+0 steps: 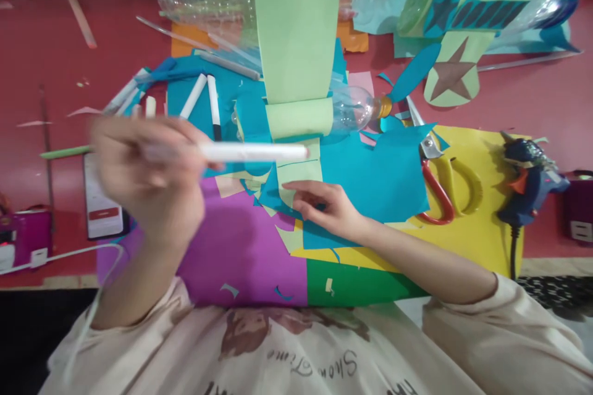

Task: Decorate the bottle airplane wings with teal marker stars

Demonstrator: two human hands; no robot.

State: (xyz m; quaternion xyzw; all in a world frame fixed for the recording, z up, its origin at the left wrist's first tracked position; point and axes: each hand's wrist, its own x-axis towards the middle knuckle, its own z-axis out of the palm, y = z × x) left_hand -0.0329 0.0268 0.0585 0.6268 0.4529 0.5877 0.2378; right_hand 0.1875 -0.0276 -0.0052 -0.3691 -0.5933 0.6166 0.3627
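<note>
A white marker (252, 151) is gripped in the closed fingers of the left hand (148, 179), just over the green paper strip (299, 170), which is pinned flat by the spread fingers of the right hand (324, 207) below the already wrapped bottle (352, 112), its marking seemingly barely begun.

The white marker (254, 151) is looking like smooth plastic with a slight sheen. The light green paper wing (296, 31) is lying matt and flat, as are the blue paper sheet (384, 179) and the yellow paper sheet (482, 241). The clear bottle (352, 108) is gleaming as glossy plastic. The scissors (430, 149) are showing bare metal blades and shiny plastic handles. The cream sleeve (509, 315) is looking like soft cloth.
</note>
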